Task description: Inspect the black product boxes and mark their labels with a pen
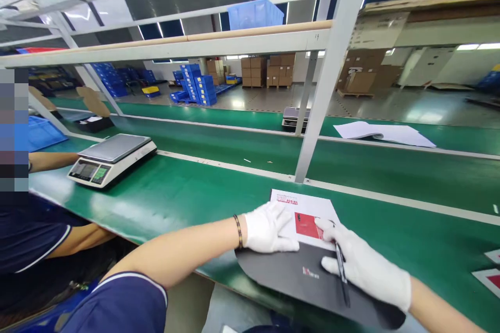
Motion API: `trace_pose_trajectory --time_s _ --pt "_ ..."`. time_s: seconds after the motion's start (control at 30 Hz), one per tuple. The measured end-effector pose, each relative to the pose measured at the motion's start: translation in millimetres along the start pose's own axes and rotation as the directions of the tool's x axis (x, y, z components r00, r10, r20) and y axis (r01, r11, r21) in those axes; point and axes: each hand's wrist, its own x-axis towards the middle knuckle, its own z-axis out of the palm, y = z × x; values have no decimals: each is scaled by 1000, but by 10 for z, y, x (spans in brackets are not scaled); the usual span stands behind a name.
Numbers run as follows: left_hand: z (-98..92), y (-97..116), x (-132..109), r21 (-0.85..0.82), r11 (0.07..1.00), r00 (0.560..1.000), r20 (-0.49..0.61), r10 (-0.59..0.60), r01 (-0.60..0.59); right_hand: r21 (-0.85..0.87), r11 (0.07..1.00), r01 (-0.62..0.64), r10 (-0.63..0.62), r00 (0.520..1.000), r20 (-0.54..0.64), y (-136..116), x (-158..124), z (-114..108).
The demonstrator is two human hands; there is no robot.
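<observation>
A white and red printed sheet or box face [287,230] with pump lettering lies on the green bench, joined or overlapping with a black rounded flap [281,270] that bears a small logo. My left hand [269,226], in a white glove, lies flat on the left part of the print with its fingers spread. Over the right side, my white-gloved right hand [357,260] grips a slim black pen [342,276], its lower end slanting down across the flap. The right fingertips reach the red panel. Whether the print is a booklet or a box, I cannot tell.
A weighing scale [113,158] stands on the green bench [195,187] at left, beside a co-worker's arm [54,160]. A white frame post [320,93] rises ahead. Further off are white papers [385,132] and an open dark box [94,122]. Printed cards [490,278] lie at right.
</observation>
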Motion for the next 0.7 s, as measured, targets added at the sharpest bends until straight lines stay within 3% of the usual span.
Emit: trace_pose_trajectory --time_s 0.03,0.1,0.17,0.23,0.37,0.5,0.6,0.67,0.7 --pt "135 16 -39 128 991 999 -22 34 -31 -131 984 124 -138 985 -102 -10 -31 146" --pt "413 -15 -122 270 962 996 -72 50 -28 -367 900 235 -344 900 -267 22 -87 423" --pt "613 -87 -181 324 946 994 -99 36 -2 -483 843 236 -421 849 -320 80 -112 613" --pt "695 -150 -180 338 941 994 -106 8 28 -506 833 222 -417 854 -312 125 -82 708" --pt "619 -264 50 330 940 994 -88 -64 89 -488 866 110 -301 894 -333 160 177 738" --pt "478 -442 355 334 932 989 -85 -122 144 -363 932 3 -122 945 -305 239 519 614" --pt "440 -504 357 330 920 971 -179 -157 209 -187 982 -6 -46 961 -272 373 527 570" --pt "481 -482 227 206 919 911 -320 -261 336 -61 994 -93 57 895 -443 475 367 691" --pt "523 -459 143 69 903 851 -372 -370 423 38 983 -181 172 818 -548 518 256 803"
